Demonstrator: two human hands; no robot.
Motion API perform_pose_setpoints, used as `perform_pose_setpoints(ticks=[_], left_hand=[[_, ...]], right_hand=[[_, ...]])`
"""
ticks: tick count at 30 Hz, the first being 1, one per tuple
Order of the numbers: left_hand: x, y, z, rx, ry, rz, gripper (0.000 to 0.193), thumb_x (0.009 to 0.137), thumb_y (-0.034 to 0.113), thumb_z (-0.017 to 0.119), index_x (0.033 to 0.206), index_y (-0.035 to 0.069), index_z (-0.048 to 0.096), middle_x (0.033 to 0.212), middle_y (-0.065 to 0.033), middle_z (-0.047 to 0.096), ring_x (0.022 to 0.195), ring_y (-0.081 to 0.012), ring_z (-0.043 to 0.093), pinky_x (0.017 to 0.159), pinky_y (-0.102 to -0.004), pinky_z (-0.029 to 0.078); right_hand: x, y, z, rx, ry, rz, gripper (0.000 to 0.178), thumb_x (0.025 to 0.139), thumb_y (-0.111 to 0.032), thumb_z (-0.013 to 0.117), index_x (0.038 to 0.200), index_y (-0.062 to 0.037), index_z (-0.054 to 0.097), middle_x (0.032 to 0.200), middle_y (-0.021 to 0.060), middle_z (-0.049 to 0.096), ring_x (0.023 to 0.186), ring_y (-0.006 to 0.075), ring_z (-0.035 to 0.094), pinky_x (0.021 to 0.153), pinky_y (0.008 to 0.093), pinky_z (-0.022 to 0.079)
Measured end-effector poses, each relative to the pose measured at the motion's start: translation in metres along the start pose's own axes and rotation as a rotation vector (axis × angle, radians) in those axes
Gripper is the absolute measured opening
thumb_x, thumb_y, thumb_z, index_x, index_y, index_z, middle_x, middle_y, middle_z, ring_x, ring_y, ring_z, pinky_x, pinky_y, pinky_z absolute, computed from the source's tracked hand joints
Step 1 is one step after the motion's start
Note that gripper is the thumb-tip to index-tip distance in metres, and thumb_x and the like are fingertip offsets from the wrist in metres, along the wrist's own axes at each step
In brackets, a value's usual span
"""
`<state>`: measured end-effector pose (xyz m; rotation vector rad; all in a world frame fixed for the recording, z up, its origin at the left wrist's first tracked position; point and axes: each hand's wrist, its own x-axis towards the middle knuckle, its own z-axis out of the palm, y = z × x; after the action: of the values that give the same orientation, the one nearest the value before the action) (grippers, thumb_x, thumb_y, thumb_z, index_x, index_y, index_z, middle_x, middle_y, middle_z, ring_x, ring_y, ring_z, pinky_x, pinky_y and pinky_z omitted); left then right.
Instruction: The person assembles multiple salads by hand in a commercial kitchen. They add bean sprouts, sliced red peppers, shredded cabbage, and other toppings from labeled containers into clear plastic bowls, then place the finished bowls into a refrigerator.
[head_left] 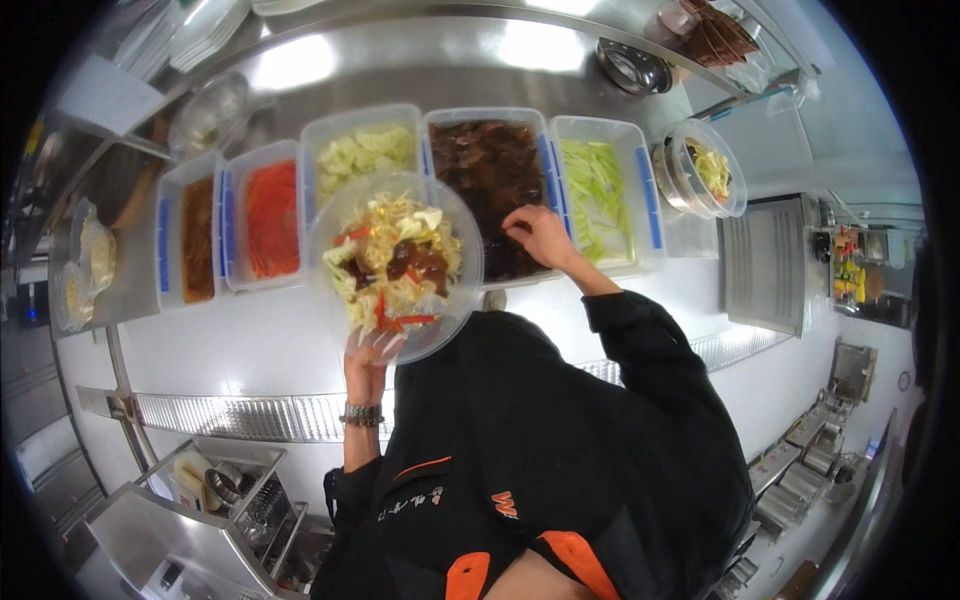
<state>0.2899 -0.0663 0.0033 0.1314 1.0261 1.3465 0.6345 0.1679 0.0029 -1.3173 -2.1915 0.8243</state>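
My left hand [367,362] grips the rim of a clear plastic bowl [463,302] from below, tilted toward me. In it lies a mix [400,270] of bean sprouts, pale cabbage, red strips and dark pieces. Over a tub of dark brown, wet pieces [485,165], probably wood ear fungus, my right hand [543,240] is closed with its fingertips bent together. What those fingers hold, if anything, cannot be made out. Right of this tub is one of pale green strips [595,200]; to its left, behind the bowl, stands a tub of chopped cabbage [365,150].
Further left are tubs of red strips [272,220] and brown shreds [200,240]. Another filled clear bowl [735,185] rests at the right end of the steel counter. A metal bowl [635,68] sits behind. White plates [210,35] are stacked on the shelf at far left.
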Motion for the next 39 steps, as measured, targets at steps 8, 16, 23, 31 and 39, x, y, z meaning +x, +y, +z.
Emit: perform_pose_setpoints(ticks=[8,16,23,31,39], left_hand=[[-0.02,-0.038,0.031,-0.019,0.075,0.019,0.073,0.078,-0.003,0.048,0.149,0.0,0.035,0.144,-0.0256,0.049,0.13,-0.0449,0.053,0.107,-0.0587,0.048],[-0.014,-0.067,0.082,0.089,0.033,0.014,0.07,0.083,0.002,0.051,0.151,0.001,0.033,0.144,-0.021,0.05,0.13,-0.0386,0.054,0.11,-0.0554,0.047],[-0.005,-0.107,0.122,0.064,0.051,-0.046,0.071,0.081,0.0,0.055,0.15,0.003,0.038,0.145,-0.019,0.05,0.122,-0.0332,0.058,0.101,-0.0464,0.051],[-0.006,-0.127,0.14,0.077,0.041,-0.054,0.071,0.08,0.001,0.052,0.149,0.002,0.038,0.14,-0.0168,0.054,0.119,-0.0301,0.059,0.098,-0.0424,0.051],[0.004,-0.118,0.152,0.049,0.069,-0.058,0.076,0.073,0.0,0.051,0.148,0.001,0.04,0.141,-0.0188,0.053,0.118,-0.028,0.058,0.089,-0.0372,0.055]], right_hand=[[0.016,-0.014,-0.044,0.388,0.139,0.305,0.016,0.092,0.002,0.066,0.104,-0.0054,0.072,0.095,0.0052,0.073,0.082,0.0124,0.066,0.068,0.029,0.053],[0.011,-0.079,-0.083,0.53,-0.125,-0.31,0.02,0.099,-0.01,0.064,0.117,-0.0041,0.07,0.119,0.0095,0.068,0.101,0.019,0.067,0.078,0.0321,0.057],[-0.017,0.065,-0.133,0.208,0.081,0.147,0.026,0.095,-0.018,0.069,0.117,-0.0042,0.071,0.111,0.0154,0.071,0.102,0.0269,0.069,0.083,0.0371,0.055],[-0.033,0.236,-0.108,-0.402,-0.313,0.55,0.086,0.081,-0.048,0.079,0.153,-0.0194,0.04,0.143,0.0293,0.048,0.127,0.0426,0.054,0.102,0.0486,0.049],[-0.003,0.194,-0.043,-0.502,-0.445,0.273,0.099,0.077,-0.044,0.082,0.158,-0.0271,0.028,0.143,0.0325,0.041,0.125,0.0513,0.051,0.102,0.0544,0.049]])
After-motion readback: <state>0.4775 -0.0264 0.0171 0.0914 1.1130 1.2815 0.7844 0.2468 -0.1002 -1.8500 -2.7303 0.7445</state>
